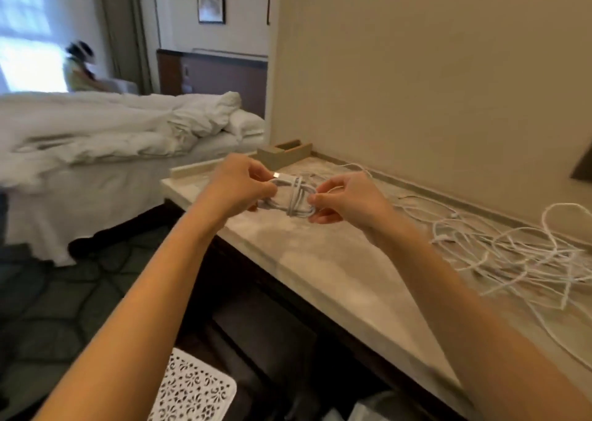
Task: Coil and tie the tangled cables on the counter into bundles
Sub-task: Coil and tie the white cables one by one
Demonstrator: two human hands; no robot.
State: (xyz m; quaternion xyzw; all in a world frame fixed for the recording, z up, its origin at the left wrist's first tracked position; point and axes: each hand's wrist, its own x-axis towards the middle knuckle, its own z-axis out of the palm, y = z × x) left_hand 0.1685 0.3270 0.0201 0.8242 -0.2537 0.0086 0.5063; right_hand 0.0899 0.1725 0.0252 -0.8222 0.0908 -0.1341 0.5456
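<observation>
A small coil of white cable hangs between both hands above the left end of the marble counter. My left hand grips the coil's left side and pinches the cable end, whose metal plug shows at the fingertips. My right hand pinches the coil's right side, where turns of cable wrap across the middle. A tangle of white cables lies spread on the counter to the right, apart from the hands.
A wooden holder stands at the counter's far left corner against the beige wall. A bed with white bedding is to the left; a person sits beyond it. A white perforated surface lies below the counter's front edge.
</observation>
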